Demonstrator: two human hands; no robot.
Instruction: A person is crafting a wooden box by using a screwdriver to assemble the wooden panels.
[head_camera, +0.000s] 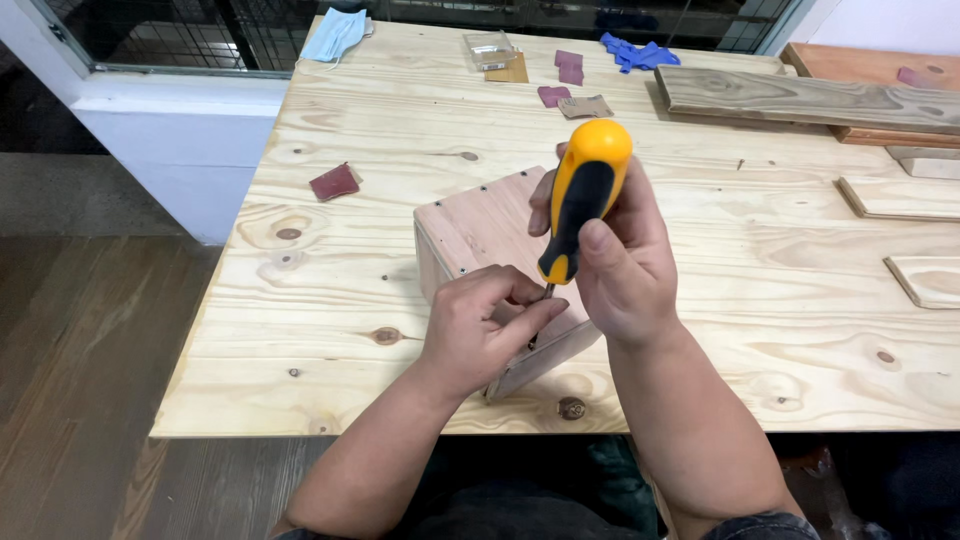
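Your right hand (620, 265) is wrapped tight round the screwdriver (583, 195), yellow/black handle, held approx. upright w/ tip down on the wooden box (470, 225). Your left hand (485, 325) pinches the shaft at the tip, resting on the box's near end. Box sits on the table (700, 300), near its front edge; sandpaper piece (334, 182) lies left of box.

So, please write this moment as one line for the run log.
right hand: holds yellow-black screwdriver upright | left hand: fingers at its tip, on wooden box | plywood table
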